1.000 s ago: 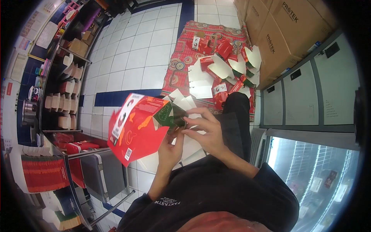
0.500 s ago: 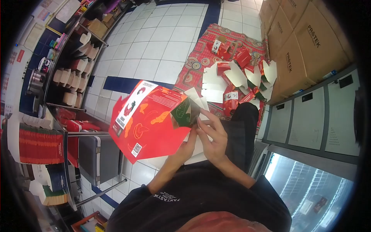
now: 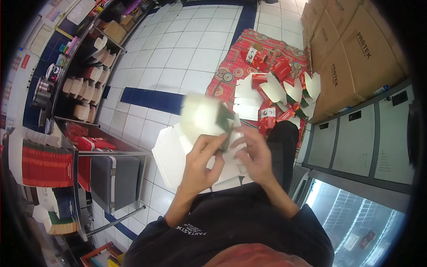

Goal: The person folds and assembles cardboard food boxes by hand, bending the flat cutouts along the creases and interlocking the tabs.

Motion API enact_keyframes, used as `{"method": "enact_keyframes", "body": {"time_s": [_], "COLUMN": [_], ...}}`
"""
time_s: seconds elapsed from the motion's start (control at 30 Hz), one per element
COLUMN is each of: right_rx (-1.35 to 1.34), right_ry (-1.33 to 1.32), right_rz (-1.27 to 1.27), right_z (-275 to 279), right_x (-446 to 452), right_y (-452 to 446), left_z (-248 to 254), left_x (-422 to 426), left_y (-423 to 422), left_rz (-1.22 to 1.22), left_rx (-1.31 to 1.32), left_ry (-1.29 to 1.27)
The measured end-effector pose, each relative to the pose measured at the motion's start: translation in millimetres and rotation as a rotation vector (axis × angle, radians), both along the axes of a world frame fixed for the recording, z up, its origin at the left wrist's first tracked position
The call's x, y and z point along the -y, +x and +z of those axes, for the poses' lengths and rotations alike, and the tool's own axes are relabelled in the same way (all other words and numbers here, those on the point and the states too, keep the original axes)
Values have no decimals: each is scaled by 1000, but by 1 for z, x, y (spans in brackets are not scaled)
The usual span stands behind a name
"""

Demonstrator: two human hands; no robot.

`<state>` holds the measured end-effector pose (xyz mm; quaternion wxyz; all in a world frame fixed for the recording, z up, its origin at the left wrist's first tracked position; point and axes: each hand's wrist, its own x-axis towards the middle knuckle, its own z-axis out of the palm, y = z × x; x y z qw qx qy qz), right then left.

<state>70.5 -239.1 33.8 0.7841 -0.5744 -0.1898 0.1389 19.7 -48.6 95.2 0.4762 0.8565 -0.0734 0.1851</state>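
Note:
A red food carton (image 3: 200,116), partly folded and blurred by motion, is tilted above my lap with its pale inner side facing me and a dark green panel at its right end. My left hand (image 3: 200,164) is closed on its near right end, thumb and fingers pinching there. At the same end, my right hand (image 3: 257,155) has curled fingers on the end flaps; the fingertips are somewhat smeared. Beneath both hands, flat white carton blanks (image 3: 167,156) lie across my lap.
Several red cartons (image 3: 267,116) lie on a patterned red mat (image 3: 227,73) ahead right. Brown boxes (image 3: 369,58) are stacked above grey lockers (image 3: 353,142). At left stand a shelf of cartons (image 3: 82,91), a stack of red blanks (image 3: 46,165) and a grey case (image 3: 120,182).
The carton has turned over from its red printed face to its pale inner side. My left hand has come out from behind it and moved left. The white blanks on my lap now show.

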Motion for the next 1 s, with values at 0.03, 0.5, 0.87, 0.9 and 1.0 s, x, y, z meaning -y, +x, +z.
{"method": "enact_keyframes", "body": {"time_s": [0.03,0.5,0.87,0.9,1.0], "right_rx": [170,414,60,87,313], "right_ry": [5,-577,-13,-44,-206], "right_rz": [-93,-116,-279,-302,-249], "right_z": [-1,34,-33,-32,-20], "right_x": [4,44,64,65,65], "right_y": [7,36,31,31,26], "left_z": [5,20,18,18,14], "left_x": [-3,-7,-1,0,0], "left_y": [-2,-5,5,6,8], "left_rz": [-77,-283,-157,-94,-46], "left_rx": [-50,-83,-43,-32,1], "left_ry": [30,412,83,94,110]}}
